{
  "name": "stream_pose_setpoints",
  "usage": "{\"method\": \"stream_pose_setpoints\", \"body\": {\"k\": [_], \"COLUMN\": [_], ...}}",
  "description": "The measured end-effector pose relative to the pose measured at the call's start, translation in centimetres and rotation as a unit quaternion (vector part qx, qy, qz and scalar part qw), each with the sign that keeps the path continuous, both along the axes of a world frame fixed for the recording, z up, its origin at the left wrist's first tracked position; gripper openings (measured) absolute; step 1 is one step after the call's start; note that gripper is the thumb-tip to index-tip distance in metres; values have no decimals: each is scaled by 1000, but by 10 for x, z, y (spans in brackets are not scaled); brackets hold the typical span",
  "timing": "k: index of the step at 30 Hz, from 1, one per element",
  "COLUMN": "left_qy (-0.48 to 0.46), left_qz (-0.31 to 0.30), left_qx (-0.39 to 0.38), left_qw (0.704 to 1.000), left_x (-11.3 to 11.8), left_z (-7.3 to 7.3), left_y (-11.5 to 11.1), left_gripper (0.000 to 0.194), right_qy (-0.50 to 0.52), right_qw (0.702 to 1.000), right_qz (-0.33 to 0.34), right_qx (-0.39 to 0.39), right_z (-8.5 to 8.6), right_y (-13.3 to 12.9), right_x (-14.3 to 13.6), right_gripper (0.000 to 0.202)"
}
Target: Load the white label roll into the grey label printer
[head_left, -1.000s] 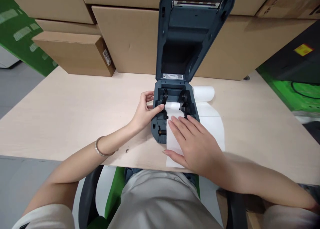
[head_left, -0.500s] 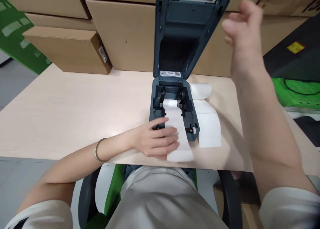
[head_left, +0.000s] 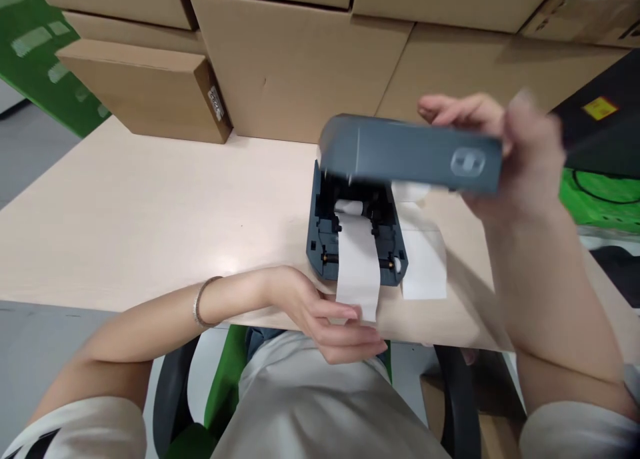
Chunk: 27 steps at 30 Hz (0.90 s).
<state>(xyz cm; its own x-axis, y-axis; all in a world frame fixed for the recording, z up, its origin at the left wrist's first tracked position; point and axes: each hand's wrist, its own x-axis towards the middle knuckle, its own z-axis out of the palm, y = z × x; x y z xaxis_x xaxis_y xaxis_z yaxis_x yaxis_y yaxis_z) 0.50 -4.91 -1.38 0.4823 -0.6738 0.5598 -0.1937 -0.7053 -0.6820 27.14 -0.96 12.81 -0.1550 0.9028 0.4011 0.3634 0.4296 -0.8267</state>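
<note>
A dark blue-grey label printer [head_left: 314,235] stands near the table's front edge, its lid [head_left: 405,149] partly lowered and blurred. My right hand [head_left: 515,152] is on the lid's free end, thumb and fingers around it. A white paper strip [head_left: 359,259] runs from a small roll [head_left: 349,207] inside the printer, over the black roller and past the front. Below the printer, my left hand [head_left: 335,319] touches the strip's loose end, palm turned up and fingers stretched. Loose white label paper [head_left: 425,265] lies right of the printer, partly under the lid.
Stacked cardboard boxes [head_left: 295,65] line the table's back edge, with a flatter box [head_left: 145,99] at the back left. A black case with a yellow label [head_left: 600,109] and a green item [head_left: 600,202] are at the right.
The upright lid has swung down partway, and my right hand has taken hold of its end. My left hand has moved down from the paper over the printer's front to the strip's end.
</note>
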Motion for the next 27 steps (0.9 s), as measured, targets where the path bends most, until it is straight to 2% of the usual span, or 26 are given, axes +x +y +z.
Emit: {"method": "stream_pose_setpoints", "body": {"k": [2, 3, 4, 6, 7, 8, 10, 12, 14, 17, 20, 23, 25, 27], "left_qy": [-45, -46, -29, 29, 53, 65, 38, -13, -44, -22, 16, 42, 58, 48], "left_qz": [6, 9, 9, 23, 45, 77, 162, 233, 252, 225, 213, 177, 140, 122], "left_qx": [22, 22, 5, -81, -135, -182, -227, -232, -247, -295, -339, -381, -403, -400], "left_qw": [999, 999, 1000, 996, 988, 978, 960, 944, 935, 928, 916, 907, 902, 907], "left_x": [0, 0, -2, -6, -9, -11, -14, -14, -11, -7, -6, -12, -19, -25], "left_z": [2, 3, 4, 6, 7, 8, 10, 11, 10, 6, 4, 7, 10, 9], "left_y": [0, -1, -3, -6, -8, -10, -13, -14, -14, -16, -17, -11, -1, 11], "left_gripper": [38, 37, 35, 28, 25, 24, 35, 49, 56, 67, 80, 78, 65, 57], "right_qy": [12, -15, -42, -51, -39, -27, -16, -17, -9, 12, 5, -32, -74, -132], "right_qw": [999, 999, 997, 988, 980, 971, 961, 964, 967, 966, 966, 970, 984, 990], "right_qz": [11, 0, -16, -50, -57, -52, -12, 24, 27, 18, 37, 45, 7, -39], "right_qx": [-37, -47, -63, -136, -186, -232, -277, -266, -252, -259, -256, -237, -164, -28], "right_z": [-21, -32, -43, -61, -67, -71, -74, -74, -72, -67, -64, -69, -73, -74], "right_y": [-22, -31, -39, -52, -57, -60, -64, -66, -67, -69, -69, -67, -67, -69], "right_x": [0, 0, 0, -1, -2, -4, -7, -9, -11, -13, -14, -11, -8, -8], "right_gripper": [65, 72, 89, 130, 139, 139, 122, 103, 98, 97, 92, 96, 104, 103]}}
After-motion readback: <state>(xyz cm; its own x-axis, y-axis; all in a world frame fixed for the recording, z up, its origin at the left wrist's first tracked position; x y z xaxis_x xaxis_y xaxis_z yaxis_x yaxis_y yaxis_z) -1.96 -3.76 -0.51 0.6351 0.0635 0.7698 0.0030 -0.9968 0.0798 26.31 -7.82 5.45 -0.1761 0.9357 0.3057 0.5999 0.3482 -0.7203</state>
